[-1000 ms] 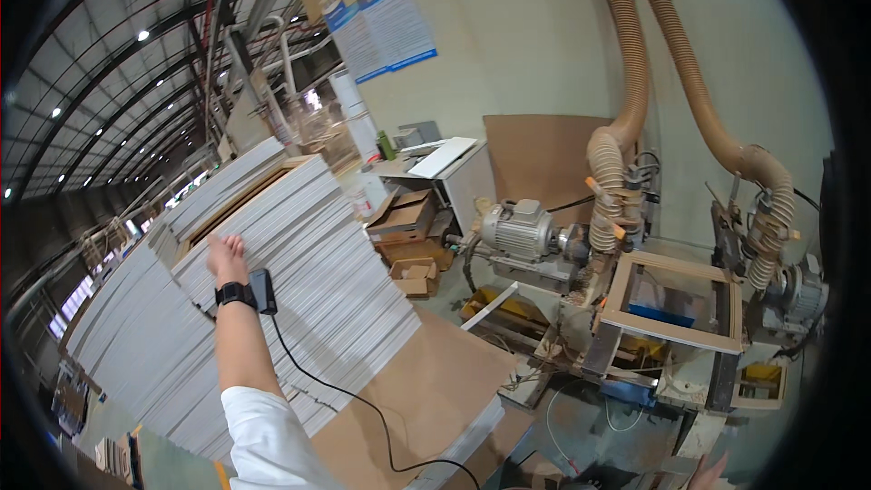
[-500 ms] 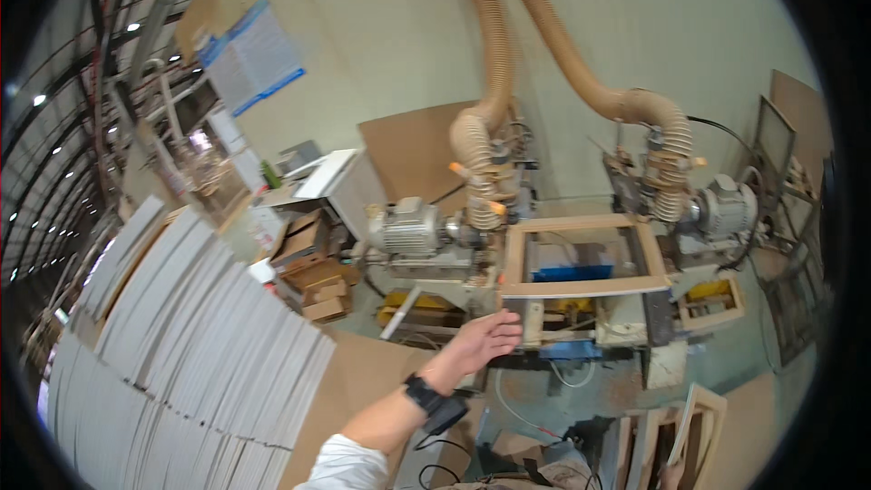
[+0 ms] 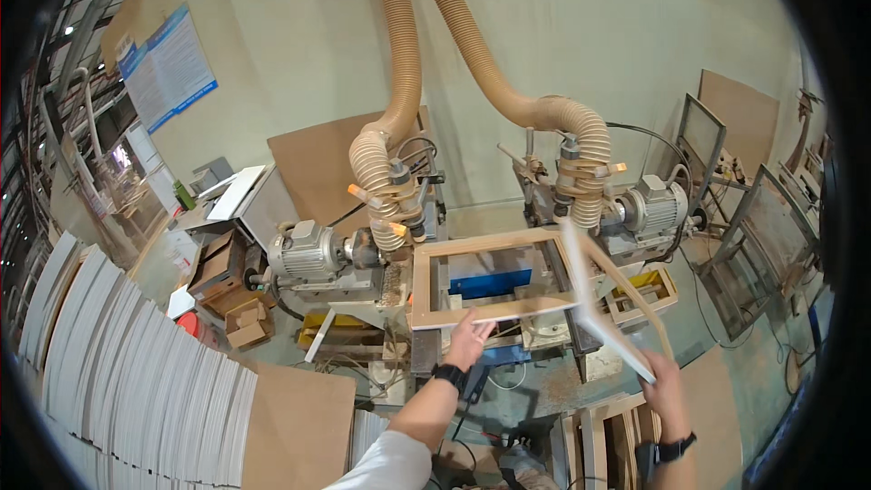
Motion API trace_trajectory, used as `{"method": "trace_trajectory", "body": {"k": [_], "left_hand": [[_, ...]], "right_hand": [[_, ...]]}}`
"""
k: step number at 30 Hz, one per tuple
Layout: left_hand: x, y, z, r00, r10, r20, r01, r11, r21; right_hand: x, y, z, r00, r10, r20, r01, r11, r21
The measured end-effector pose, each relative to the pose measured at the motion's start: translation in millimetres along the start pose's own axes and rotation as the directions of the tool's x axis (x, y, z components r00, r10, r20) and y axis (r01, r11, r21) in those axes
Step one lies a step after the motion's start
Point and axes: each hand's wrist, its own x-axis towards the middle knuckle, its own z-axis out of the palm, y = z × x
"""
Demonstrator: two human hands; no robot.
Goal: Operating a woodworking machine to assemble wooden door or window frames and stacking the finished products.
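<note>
A pale wooden frame (image 3: 422, 286) lies flat across the machine in front of me. My left hand (image 3: 467, 343) is at its front rail, a digit over the top edge and the other fingers just below; it looks closed on the rail. At the right, my right hand (image 3: 667, 386) grips the lower corner of a second wooden frame (image 3: 635, 295), which is tilted up and shows a white long edge. Its far end overlaps the right side of the lying frame; whether they touch, I cannot tell.
Electric motors (image 3: 304, 251) flank the machine, with tan ribbed hoses (image 3: 399, 63) overhead. White panels (image 3: 154, 381) stand stacked on the left. More wooden frames (image 3: 594, 426) lean at the lower right, near a brown board (image 3: 717, 408). Metal racks (image 3: 762, 236) stand farther right.
My right hand has risen from the lower right with a second frame. My left hand has come up onto the lying frame's front rail. The view has turned right.
</note>
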Motion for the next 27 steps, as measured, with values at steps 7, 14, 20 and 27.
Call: {"method": "trace_trajectory", "body": {"k": [7,14,20,27], "left_hand": [[-250,33,-9,0.995,-0.06,-0.075,0.079,0.958,0.277],[-405,103,-19,0.781,0.261,-0.567,-0.025,0.921,0.389],[-483,158,-10,0.611,0.578,-0.541,-0.177,0.766,0.618],[-524,242,17,0.373,0.9,-0.227,-0.598,0.42,0.682]], "right_hand": [[114,-53,117,0.867,-0.317,0.385,0.383,0.917,-0.108],[129,-37,250,0.859,-0.321,0.398,0.455,0.836,-0.308],[164,-24,279,0.882,-0.319,0.348,0.431,0.845,-0.317],[157,-10,282,0.89,-0.266,0.37,0.376,0.888,-0.264]]}}
